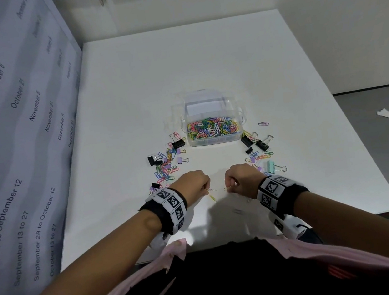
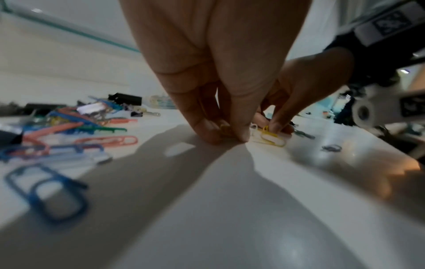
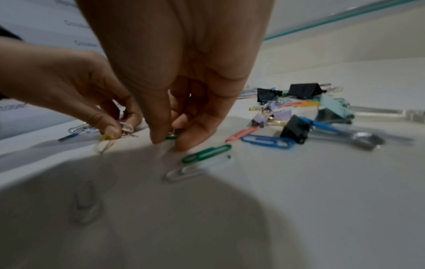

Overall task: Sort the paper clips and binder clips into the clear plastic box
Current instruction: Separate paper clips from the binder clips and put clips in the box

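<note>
The clear plastic box (image 1: 215,139) stands mid-table, its near compartment full of coloured paper clips (image 1: 212,128). Loose paper clips and black, lilac and mint binder clips lie in a left pile (image 1: 166,166) and a right pile (image 1: 259,150). My left hand (image 1: 207,189) (image 2: 226,138) is down at the tabletop and pinches a yellow paper clip (image 1: 211,190). Close beside it, my right hand (image 1: 229,187) (image 3: 170,142) pinches a paper clip (image 3: 172,134) showing green and yellow. Another yellow clip (image 1: 212,198) lies on the table under the left hand.
A green clip (image 3: 207,153) and a white clip (image 3: 186,172) lie just by my right fingertips. A printed paper wall (image 1: 10,123) runs along the table's left side. The table's right edge drops to a grey floor with a paper scrap (image 1: 385,113).
</note>
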The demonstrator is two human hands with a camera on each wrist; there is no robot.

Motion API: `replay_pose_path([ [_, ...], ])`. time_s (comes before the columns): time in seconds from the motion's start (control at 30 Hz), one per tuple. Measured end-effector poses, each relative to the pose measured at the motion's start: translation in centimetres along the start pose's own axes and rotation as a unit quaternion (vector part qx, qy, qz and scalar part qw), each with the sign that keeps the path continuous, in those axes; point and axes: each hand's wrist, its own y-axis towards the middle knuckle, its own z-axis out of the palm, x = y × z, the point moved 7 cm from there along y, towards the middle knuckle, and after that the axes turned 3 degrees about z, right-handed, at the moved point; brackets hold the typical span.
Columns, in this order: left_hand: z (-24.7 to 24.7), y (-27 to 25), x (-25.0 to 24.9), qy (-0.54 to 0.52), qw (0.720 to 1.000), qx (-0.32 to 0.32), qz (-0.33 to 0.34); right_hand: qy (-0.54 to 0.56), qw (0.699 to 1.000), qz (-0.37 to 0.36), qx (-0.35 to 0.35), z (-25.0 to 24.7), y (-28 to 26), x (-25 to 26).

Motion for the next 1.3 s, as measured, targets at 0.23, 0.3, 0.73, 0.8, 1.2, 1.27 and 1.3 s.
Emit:
replay_pose_path([
  [0.23, 0.5, 0.4, -1.1, 0.136, 0.989, 0.021, 0.049, -0.02, 0.999, 0.034, 0.001, -3.6, 1.2, 0.1],
  [0.3, 0.3, 0.6, -1.2, 0.156, 0.986, 0.034, 0.047, 0.011, 0.997, 0.042, -0.059, -6.4, 1.9, 0.2],
  [0.73, -11.5, 3.0, 0.2, -0.036, 0.982, -0.181, -0.029, 0.081, 0.972, 0.074, -0.208, -12.9, 4.0, -0.6],
  [0.8, -13.4, 3.8, 0.8, -0.052, 0.975, -0.213, -0.04, 0.082, 0.973, 0.064, -0.205, -12.1, 2.8, -1.2],
  [1.2, -8.0, 3.0, -2.3, -0.038, 0.996, -0.082, 0.021, 0.013, 0.998, 0.013, -0.066, -5.7, -5.5, -5.6],
  [1.27, -4.7, 1.2, -2.7, -0.037, 0.999, 0.007, 0.017, 0.014, 0.998, -0.009, -0.053, -4.7, -5.2, -5.7],
  [1.3, -3.1, 0.4, -2.6, -0.034, 0.999, 0.04, 0.009, 0.012, 0.999, -0.01, -0.044, -4.3, -4.9, -5.8],
])
